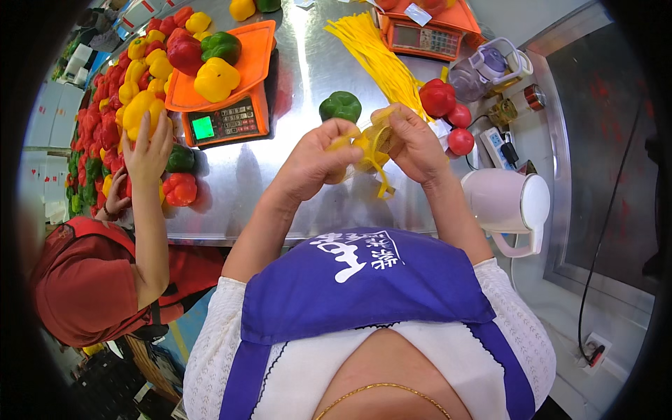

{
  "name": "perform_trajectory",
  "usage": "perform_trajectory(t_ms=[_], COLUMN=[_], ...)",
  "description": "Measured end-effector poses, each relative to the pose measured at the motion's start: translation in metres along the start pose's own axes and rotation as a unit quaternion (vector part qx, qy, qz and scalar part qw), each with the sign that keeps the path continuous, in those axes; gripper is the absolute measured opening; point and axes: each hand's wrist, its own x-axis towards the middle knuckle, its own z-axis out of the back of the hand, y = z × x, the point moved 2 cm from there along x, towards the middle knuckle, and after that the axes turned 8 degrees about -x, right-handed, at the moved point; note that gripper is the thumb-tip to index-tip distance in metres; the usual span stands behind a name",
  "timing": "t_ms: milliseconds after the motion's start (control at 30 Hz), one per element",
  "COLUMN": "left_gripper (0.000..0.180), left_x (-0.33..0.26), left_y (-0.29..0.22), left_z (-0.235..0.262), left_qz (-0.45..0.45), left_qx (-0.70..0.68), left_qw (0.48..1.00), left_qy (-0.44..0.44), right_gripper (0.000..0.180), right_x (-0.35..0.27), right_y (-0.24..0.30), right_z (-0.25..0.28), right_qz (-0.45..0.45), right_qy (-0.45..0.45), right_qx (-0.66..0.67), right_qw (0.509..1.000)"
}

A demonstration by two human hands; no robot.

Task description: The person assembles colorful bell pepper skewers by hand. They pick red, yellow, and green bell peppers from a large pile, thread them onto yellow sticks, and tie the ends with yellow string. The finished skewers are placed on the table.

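Observation:
Over the metal table, my left hand and my right hand are both closed on a yellow mesh net bag, gripping it from either side. Its loose end dangles below my fingers. Whether a pepper sits inside the mesh I cannot tell, as my fingers cover much of it. Just beyond my left hand lies a green bell pepper. A bundle of yellow net bags stretches away beyond my right hand. To the right of that hand are a red bell pepper and two round red things.
Left, an orange scale bears red, green and yellow peppers beside a large pepper heap. A co-worker's hand touches a yellow pepper. Right stand a pale kettle, a power strip and jars. Another scale is at the back.

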Motion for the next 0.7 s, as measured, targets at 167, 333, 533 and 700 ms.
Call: perform_trajectory(t_ms=[167, 333, 533, 700], left_gripper=[0.019, 0.018, 0.023, 0.022], left_x=[0.003, 0.005, 0.0, 0.003], left_y=[0.008, -0.004, 0.01, 0.017], left_z=[0.015, 0.001, 0.007, 0.017], left_qz=[-0.053, -0.101, 0.01, -0.009], left_qx=[-0.048, -0.199, -0.004, -0.033], left_qw=[0.995, 0.972, 1.0, 0.998], left_qy=[-0.065, -0.071, -0.018, -0.054], right_gripper=[0.017, 0.018, 0.007, 0.01], right_x=[0.004, -0.008, 0.004, 0.003], right_y=[-0.008, -0.003, -0.01, -0.016], right_z=[0.017, 0.002, 0.021, 0.031], right_qz=[-0.045, -0.092, -0.014, -0.062], right_qy=[0.187, 0.076, 0.023, 0.23], right_qx=[0.161, -0.239, 0.004, 0.255], right_qw=[0.968, 0.964, 1.0, 0.937])
